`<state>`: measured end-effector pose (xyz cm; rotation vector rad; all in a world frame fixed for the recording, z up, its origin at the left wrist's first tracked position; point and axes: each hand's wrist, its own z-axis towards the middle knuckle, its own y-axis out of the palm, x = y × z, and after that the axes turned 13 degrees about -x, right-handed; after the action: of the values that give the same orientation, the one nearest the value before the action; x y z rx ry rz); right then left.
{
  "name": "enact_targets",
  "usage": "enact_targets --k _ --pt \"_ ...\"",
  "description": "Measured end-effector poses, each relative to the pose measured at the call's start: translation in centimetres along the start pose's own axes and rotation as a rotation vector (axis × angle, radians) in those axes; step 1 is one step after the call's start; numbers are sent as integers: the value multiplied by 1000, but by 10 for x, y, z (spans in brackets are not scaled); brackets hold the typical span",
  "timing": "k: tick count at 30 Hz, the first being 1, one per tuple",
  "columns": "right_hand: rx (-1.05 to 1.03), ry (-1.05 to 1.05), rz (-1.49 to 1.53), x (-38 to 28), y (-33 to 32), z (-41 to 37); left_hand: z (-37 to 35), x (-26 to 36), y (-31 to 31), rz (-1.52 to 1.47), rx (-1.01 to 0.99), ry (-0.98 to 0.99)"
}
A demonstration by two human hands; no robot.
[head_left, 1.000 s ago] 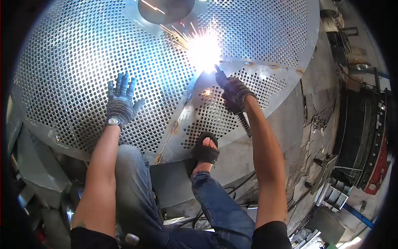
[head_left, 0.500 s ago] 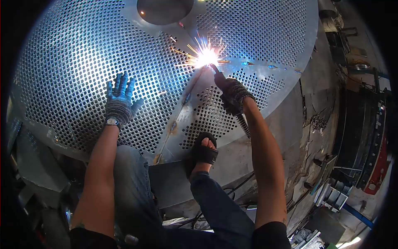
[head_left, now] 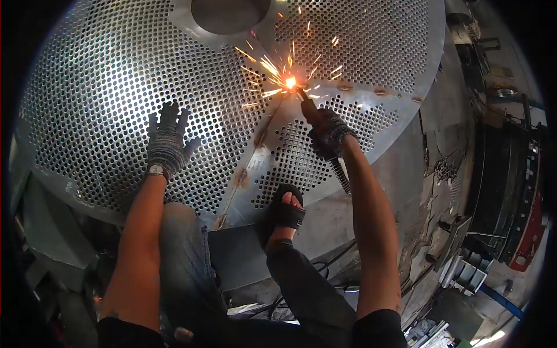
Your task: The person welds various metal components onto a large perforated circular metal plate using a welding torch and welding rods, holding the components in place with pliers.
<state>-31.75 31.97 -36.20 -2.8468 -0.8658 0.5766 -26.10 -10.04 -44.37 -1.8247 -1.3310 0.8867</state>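
A large round perforated metal sheet (head_left: 214,124) spreads out below me, crossed by seams with brownish weld spots. My right hand (head_left: 332,132), in a knit glove, is wrapped round a welding torch (head_left: 308,108). The torch tip meets a glowing orange spot (head_left: 290,83) where the seams come together, and sparks fly from it. My left hand (head_left: 168,136), gloved too, lies flat with fingers spread on the perforated sheet, left of the seam. Nothing is in it. The torch's ribbed cable sleeve (head_left: 341,176) runs down beside my right wrist.
A round hole (head_left: 230,14) opens in the sheet at the top. My sandalled foot (head_left: 287,210) rests at the sheet's near edge. Metal parts (head_left: 467,271) and a red-ended machine (head_left: 525,240) stand at the right. Scrap pieces (head_left: 445,171) lie on the floor.
The bright white-blue arc glare has died down to a small orange glow, with sparks scattered more widely. Both hands stay in practically the same place.
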Motion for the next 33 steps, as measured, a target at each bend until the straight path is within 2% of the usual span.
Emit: enact_targets --k 1,4,5,7,8,10,11,14,15,21,24,25,28,30,33 --pt "18 -217 -114 32 -15 45 2 -1 5 -10 39 9" --pt "43 -449 -242 30 -20 45 0 -1 6 -30 111 19" --pt "68 -202 -109 -10 -1 -7 -1 0 3 -23 70 8" --pt "93 46 29 -19 3 -18 -1 2 -1 -8 52 -1" --pt "51 -197 -673 4 -9 16 -2 3 -2 3 33 -12" --pt "-2 -441 -1376 17 -13 32 -2 1 4 -6 75 6" --pt "-1 -377 -736 18 -8 25 -3 0 6 -13 116 23" --pt "48 -5 67 -16 12 -31 -4 2 2 -18 117 19" --pt "7 -64 152 -6 7 -22 -4 0 7 -19 164 40" --pt "-90 -102 340 5 2 -6 -3 2 6 9 145 19" --pt "-17 -23 272 -2 5 -6 -6 5 -2 13 104 0" --pt "14 -133 67 1 3 7 -6 5 -3 3 85 -1" --pt "77 -45 -41 -3 16 -10 -5 5 -3 14 73 -10" --pt "37 -3 94 -7 16 -14 -4 3 0 9 94 2" --pt "45 -32 73 -7 10 -12 -4 3 0 6 70 -8"
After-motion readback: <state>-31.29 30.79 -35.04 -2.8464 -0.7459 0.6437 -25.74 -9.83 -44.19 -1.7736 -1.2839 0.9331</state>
